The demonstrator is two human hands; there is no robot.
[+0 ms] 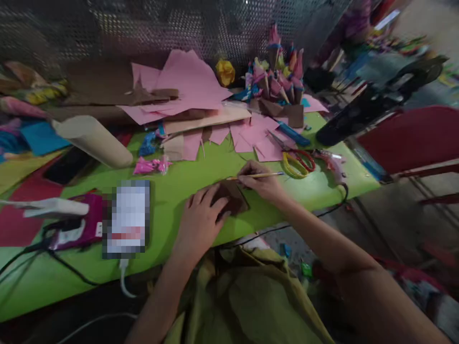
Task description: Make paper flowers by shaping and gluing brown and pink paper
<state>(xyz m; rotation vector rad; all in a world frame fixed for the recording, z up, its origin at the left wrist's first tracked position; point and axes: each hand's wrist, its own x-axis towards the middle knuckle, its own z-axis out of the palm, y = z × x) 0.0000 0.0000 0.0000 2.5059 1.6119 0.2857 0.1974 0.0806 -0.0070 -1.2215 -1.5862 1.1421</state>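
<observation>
My left hand (204,210) lies spread on the brown card (237,199), on the table's (170,188) near side. My right hand (258,180) pinches the pencil (267,175) by its far edge. I should press flat and mark slowly.

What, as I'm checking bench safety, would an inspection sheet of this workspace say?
Surface: bright green table.
Work items: flat rectangular brown piece; slim yellowish pencil.
Clutter: pink paper sheets, long blue plastic tool, red-and-yellow scissors.
Hands: left hand spread on the piece; right hand grips the pencil near the piece's far edge.
Cables: white cable plugged into white-screened phone; black cord at pink glue gun.
Surroundings: silvery perforated mesh behind; red chair, right.
</observation>
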